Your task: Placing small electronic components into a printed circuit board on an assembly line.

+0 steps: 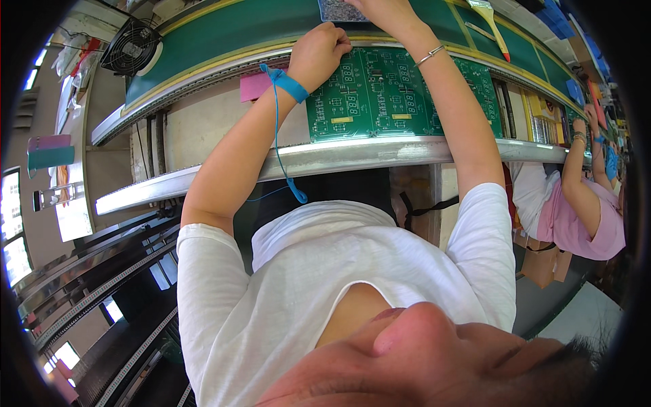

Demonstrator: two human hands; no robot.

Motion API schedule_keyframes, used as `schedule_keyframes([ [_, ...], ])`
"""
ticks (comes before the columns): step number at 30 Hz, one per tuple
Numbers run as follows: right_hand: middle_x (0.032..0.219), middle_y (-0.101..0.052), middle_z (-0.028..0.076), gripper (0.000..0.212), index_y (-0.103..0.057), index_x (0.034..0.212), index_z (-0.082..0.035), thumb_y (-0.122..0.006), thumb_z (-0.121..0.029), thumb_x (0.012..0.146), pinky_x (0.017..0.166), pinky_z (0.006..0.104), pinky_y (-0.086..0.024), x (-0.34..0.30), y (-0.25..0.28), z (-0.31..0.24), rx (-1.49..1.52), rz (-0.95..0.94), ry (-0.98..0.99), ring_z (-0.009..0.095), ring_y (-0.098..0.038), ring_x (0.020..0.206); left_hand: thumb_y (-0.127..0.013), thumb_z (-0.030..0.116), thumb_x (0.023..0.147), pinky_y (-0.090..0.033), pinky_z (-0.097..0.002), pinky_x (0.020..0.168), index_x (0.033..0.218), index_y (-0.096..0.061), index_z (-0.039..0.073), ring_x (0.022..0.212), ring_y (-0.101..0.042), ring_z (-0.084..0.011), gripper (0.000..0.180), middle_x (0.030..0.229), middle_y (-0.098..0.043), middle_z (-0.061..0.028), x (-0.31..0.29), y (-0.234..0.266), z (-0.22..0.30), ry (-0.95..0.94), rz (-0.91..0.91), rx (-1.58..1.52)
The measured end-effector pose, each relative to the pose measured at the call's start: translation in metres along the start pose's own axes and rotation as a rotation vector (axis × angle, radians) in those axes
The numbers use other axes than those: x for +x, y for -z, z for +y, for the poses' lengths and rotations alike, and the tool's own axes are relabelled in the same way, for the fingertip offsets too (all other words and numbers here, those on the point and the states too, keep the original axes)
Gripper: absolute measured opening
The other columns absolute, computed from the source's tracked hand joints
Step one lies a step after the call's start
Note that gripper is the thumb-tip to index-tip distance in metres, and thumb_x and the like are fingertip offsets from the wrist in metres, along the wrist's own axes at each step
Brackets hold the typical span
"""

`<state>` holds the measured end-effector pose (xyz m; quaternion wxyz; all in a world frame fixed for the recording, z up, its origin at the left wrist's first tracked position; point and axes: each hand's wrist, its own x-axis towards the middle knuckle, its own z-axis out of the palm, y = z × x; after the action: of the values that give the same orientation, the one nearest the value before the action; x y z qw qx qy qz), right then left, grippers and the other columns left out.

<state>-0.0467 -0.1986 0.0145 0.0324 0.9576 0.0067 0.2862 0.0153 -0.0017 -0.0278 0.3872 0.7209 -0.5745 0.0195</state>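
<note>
A green circuit board panel [380,102] with repeated digit displays and small yellow parts lies across the metal rails in front of me. Above its upper left corner is my left hand [320,55], its fingers curled together in a pinch. Whatever may be between those fingertips is hidden. A blue wrist strap [291,86] with a thin cord circles my left wrist. My right hand [388,12] reaches past the board to a small tray of loose parts [341,11] at the top edge. Its fingertips are cut off there, so their grip does not show.
A green conveyor belt [217,41] runs behind the far rail. The near metal rail [352,154] crosses under my forearms. A black fan [132,46] stands far left, a brush [489,24] far right. A pink sheet [253,87] lies left of the board. Another person [576,210] works at right.
</note>
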Motion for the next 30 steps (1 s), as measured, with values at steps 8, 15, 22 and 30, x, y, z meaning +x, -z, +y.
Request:
schedule_keyframes([
  [8, 0.076, -0.07, 0.013, 0.017, -0.069, 0.083, -0.01, -0.061, -0.021, 0.093, 0.078, 0.0472, -0.049, 0.015, 0.035, -0.026, 0.106, 0.072, -0.18, 0.034, -0.068, 0.075, -0.07, 0.018, 0.089, -0.05, -0.0461, 0.074, 0.09, -0.071, 0.006, 0.085, -0.064, -0.0361, 0.012, 0.091, -0.063, -0.0117, -0.005, -0.001, 0.0, -0.005, 0.019, 0.086],
  [15, 0.081, -0.07, 0.015, 0.018, -0.069, 0.089, -0.006, -0.064, -0.023, 0.093, 0.071, 0.0449, -0.053, -0.005, 0.062, -0.015, 0.254, -0.007, -0.123, 0.035, -0.069, 0.079, -0.069, 0.018, 0.09, -0.051, -0.0465, 0.074, 0.09, -0.071, 0.005, 0.085, -0.064, -0.0366, 0.013, 0.092, -0.063, -0.012, -0.008, -0.001, -0.004, 0.009, 0.016, 0.129],
  [22, 0.086, -0.071, 0.016, 0.015, -0.069, 0.093, -0.001, -0.072, -0.015, 0.087, 0.07, 0.0422, -0.053, -0.065, 0.1, -0.01, 0.429, -0.153, -0.369, 0.035, -0.068, 0.078, -0.069, 0.018, 0.09, -0.051, -0.0462, 0.073, 0.089, -0.07, 0.005, 0.085, -0.064, -0.0363, 0.013, 0.091, -0.063, -0.0119, 0.001, -0.007, 0.007, -0.023, -0.006, 0.113],
  [30, 0.086, -0.07, 0.004, 0.016, -0.069, 0.102, -0.004, -0.068, -0.02, 0.097, 0.074, 0.0277, -0.052, -0.091, 0.064, 0.011, 0.514, -0.205, -0.363, 0.013, -0.065, 0.078, -0.069, 0.019, 0.09, -0.054, -0.0472, 0.07, 0.089, -0.07, 0.006, 0.083, -0.066, -0.0349, 0.013, 0.093, -0.064, -0.0107, 0.002, -0.005, 0.009, -0.063, -0.028, 0.17],
])
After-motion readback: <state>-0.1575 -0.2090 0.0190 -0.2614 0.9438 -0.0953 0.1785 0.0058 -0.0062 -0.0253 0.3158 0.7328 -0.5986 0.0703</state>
